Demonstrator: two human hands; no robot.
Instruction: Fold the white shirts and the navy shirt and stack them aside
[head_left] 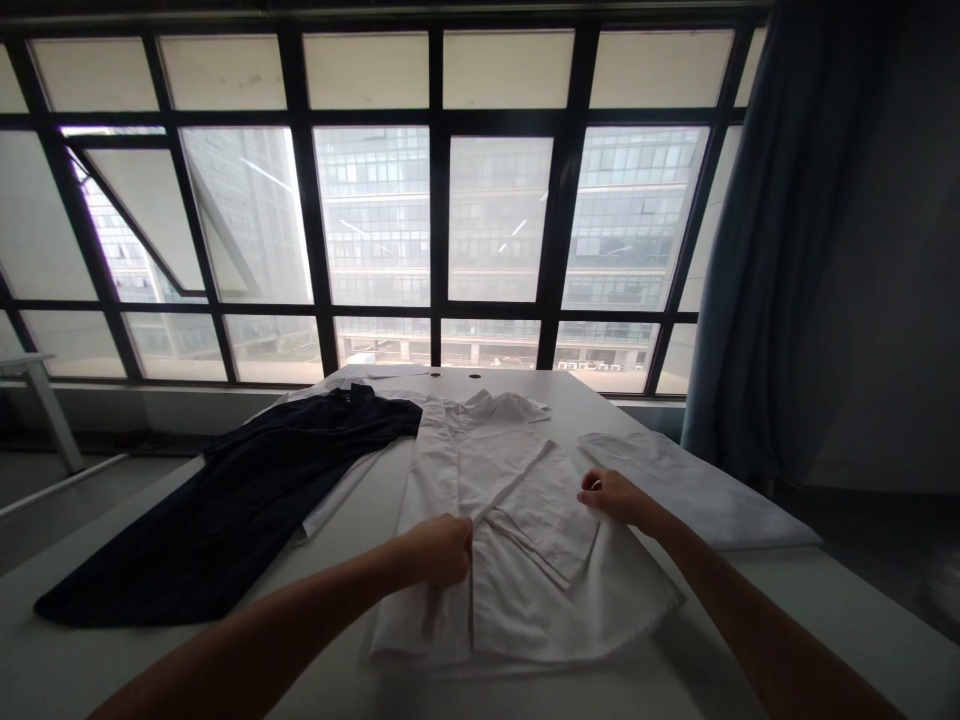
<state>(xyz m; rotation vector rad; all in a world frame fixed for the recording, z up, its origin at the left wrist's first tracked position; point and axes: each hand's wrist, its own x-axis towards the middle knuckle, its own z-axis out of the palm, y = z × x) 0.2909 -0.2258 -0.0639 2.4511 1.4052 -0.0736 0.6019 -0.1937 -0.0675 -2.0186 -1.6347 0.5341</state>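
Observation:
A white shirt (517, 590) lies on the white table (787, 620), collar towards the window and partly folded, with one sleeve laid across its front. My left hand (441, 548) is closed on the cloth near the shirt's middle. My right hand (611, 494) pinches the folded sleeve at the shirt's right side. The shirt's other sleeve (697, 490) stretches out flat to the right.
A dark navy garment (225, 510) is spread over the table's left half, with a white cloth edge (337, 505) under it. A large grid window (442, 210) is behind the table. A blue curtain (780, 250) hangs at the right. A white table leg (45, 405) stands far left.

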